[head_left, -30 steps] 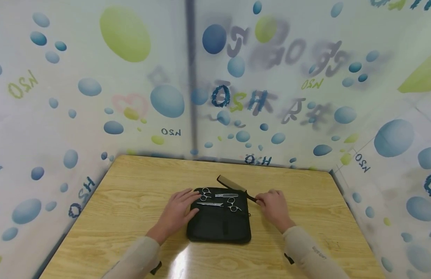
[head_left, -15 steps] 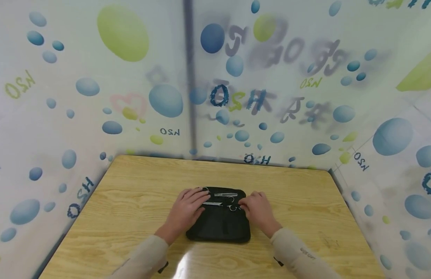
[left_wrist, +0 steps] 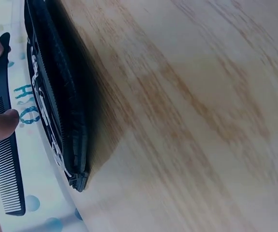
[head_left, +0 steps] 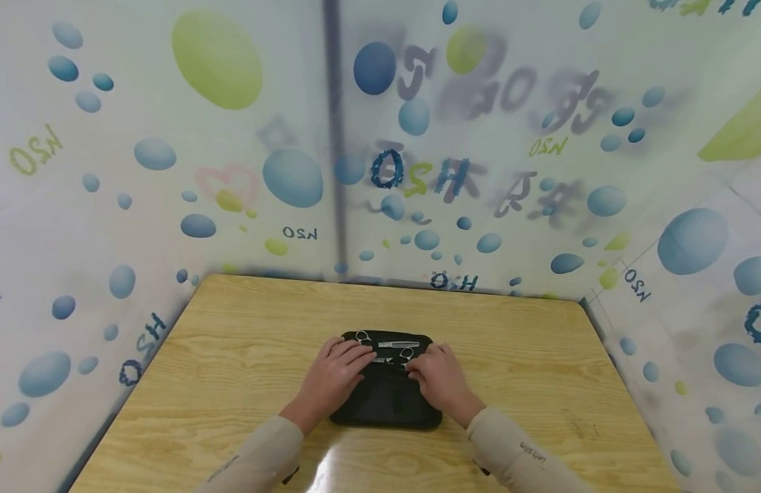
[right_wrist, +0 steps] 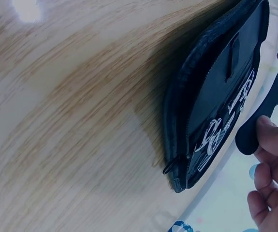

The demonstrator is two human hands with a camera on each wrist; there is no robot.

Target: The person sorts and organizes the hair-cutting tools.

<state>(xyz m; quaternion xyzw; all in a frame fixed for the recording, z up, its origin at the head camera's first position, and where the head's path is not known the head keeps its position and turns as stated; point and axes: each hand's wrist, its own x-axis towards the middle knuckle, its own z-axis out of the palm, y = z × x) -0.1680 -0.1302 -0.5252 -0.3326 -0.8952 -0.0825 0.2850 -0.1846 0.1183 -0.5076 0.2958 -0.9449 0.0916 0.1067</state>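
- Compared with one second ago, the right hand [head_left: 445,380] has come leftward, from beside the black, rounded-square zip case [head_left: 387,404] to above its right part; the left hand [head_left: 325,376] has shifted a little toward it.
- Head view: the zip case lies on the light yellow wooden table [head_left: 257,315]. On its far part are silver metal scissors, a farther pair [head_left: 399,344] and a nearer pair [head_left: 384,360], which the hands partly hide. What the hands hold is hard to see, dark against dark.
- Left wrist view: the slim black comb [left_wrist: 16,169], likely plastic, is raised, apart from the zip case. The left hand pinches its toothed part, thumb across the teeth.
- Right wrist view: the right hand grips the comb's rounded handle [right_wrist: 246,139] between thumb and fingers.
- About progress, I judge so: the comb is already taken up, both scissors are at their place on the zip case, but the comb is not laid down; how much is left, I cannot tell.
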